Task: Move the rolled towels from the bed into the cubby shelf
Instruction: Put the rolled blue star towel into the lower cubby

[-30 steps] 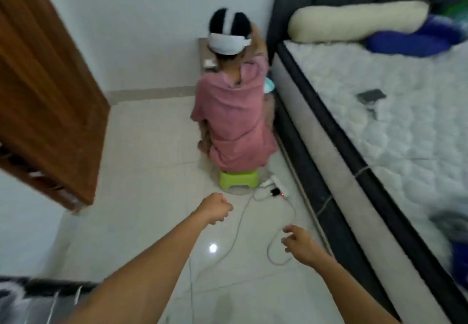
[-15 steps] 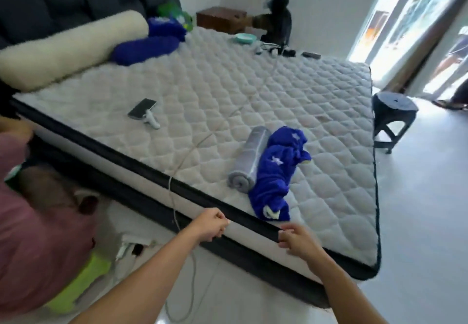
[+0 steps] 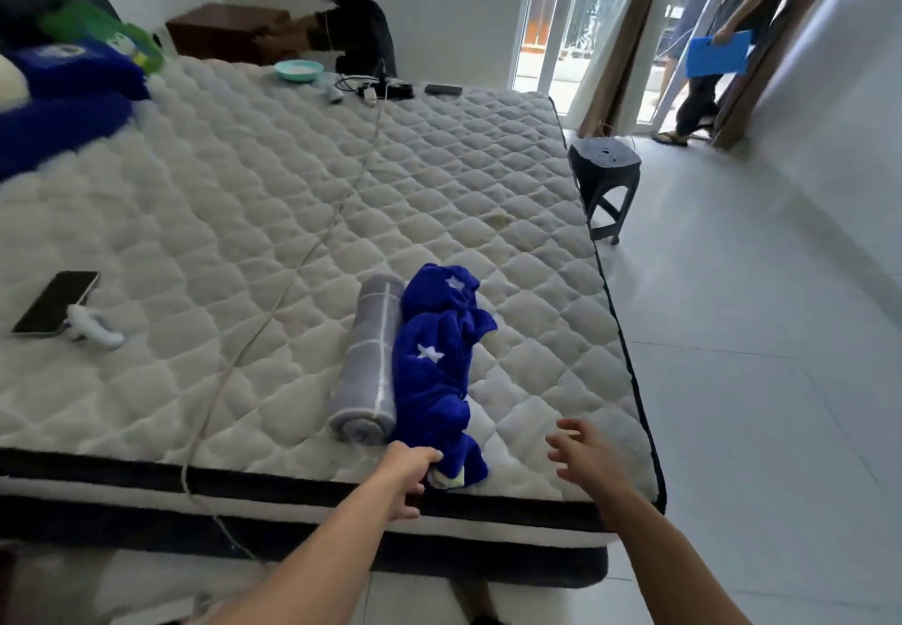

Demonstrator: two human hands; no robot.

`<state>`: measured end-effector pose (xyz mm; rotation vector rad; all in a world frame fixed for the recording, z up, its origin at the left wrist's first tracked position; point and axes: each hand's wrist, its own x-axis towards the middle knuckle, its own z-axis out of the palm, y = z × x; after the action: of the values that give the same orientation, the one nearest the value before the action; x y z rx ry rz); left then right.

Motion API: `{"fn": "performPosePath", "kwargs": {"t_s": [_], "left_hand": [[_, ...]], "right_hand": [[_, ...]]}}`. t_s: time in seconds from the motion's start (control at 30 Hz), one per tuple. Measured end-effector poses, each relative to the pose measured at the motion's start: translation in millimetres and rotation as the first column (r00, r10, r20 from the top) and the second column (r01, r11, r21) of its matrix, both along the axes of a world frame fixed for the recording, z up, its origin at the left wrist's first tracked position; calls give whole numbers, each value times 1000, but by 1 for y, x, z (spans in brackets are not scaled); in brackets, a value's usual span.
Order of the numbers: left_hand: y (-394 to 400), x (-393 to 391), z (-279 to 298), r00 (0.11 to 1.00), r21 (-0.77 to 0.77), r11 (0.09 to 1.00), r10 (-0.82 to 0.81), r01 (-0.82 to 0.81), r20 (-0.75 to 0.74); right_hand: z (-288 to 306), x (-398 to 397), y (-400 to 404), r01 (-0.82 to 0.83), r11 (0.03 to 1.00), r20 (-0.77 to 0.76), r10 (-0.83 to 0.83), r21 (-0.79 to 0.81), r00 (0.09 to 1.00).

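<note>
left hand (image 3: 409, 475) fingers curled; right hand (image 3: 583, 453) fingers spread.

Two rolled towels lie side by side, touching, on the bed (image 3: 273, 194) near its front edge: the tighter roll (image 3: 368, 365) to the left, the looser towel (image 3: 439, 361) to the right. Left hand (image 3: 407, 475) sits at the looser towel's near end; right hand (image 3: 583, 453) hovers further right, above the mattress. A phone (image 3: 53, 302) lies far left. A cable (image 3: 293, 278) runs front to back. A stool (image 3: 605, 180) stands on the floor right of the bed.
</note>
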<state>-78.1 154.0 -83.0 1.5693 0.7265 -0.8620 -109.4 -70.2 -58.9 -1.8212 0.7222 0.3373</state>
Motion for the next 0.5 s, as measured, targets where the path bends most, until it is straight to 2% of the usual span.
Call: {"fn": "performPosePath", "kwargs": {"t_s": [0.17,0.27,0.37,0.5], "left_hand": [[-22,47,-9,977,-31,990,128,-135,-168],[-31,77,-23,946,10,985,170,-174,-277],[-37,94,-43,934,60,978,211,-202,-290],[-47,100,-56,937,219,968,182,-119,-297]], "right_hand": [[-18,102,9,-88,996,-48,88,12,995],[-31,164,14,-173,985,-64,173,9,983],[-39,218,20,-284,959,-100,281,-21,955],[-52,278,37,-443,893,-134,432,-73,892]]}}
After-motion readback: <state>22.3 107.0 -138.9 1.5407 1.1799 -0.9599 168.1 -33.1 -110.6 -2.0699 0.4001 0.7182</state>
